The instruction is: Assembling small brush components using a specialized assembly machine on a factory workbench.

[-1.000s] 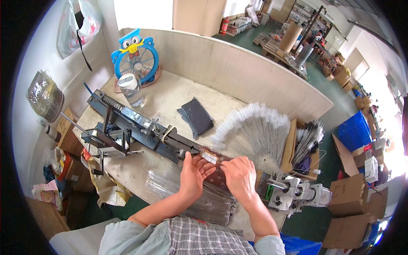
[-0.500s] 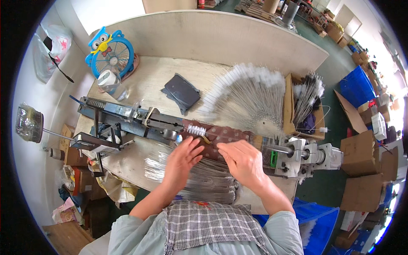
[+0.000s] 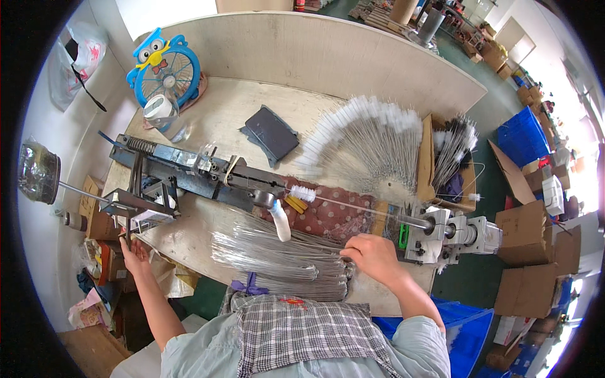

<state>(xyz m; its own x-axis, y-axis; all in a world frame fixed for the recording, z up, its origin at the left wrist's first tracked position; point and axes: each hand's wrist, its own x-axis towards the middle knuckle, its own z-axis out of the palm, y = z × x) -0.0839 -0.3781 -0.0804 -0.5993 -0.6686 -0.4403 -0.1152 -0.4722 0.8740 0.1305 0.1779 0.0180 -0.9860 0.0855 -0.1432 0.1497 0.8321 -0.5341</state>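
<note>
A white-bristled brush (image 3: pixel 303 193) with a long twisted wire stem is stretched between the long metal clamp bar (image 3: pixel 255 181) and the grey spindle unit (image 3: pixel 450 233) at the right. My left hand (image 3: pixel 135 255) is at the far left, fingers apart, against the lower end of a dark lever bar (image 3: pixel 128 232) under the machine frame. At the near side of the bench, my right hand (image 3: pixel 376 257) pinches at the right end of a bundle of thin metal wires (image 3: pixel 283 261). A white handle (image 3: pixel 280 222) sticks out from the clamp toward me.
Finished-looking white brushes (image 3: pixel 365 135) lie fanned out behind the machine, beside a cardboard box (image 3: pixel 428 157) of more brushes. A blue owl-shaped fan (image 3: pixel 167 79), a jar (image 3: pixel 161 113) and a dark pad (image 3: pixel 271 133) stand farther back. A spotted brown cloth (image 3: pixel 334 214) lies under the brush.
My left hand has moved from beside the brush to the lever at far left. My right hand has dropped from near the brush stem to the wire bundle. The white handle has come into view.
</note>
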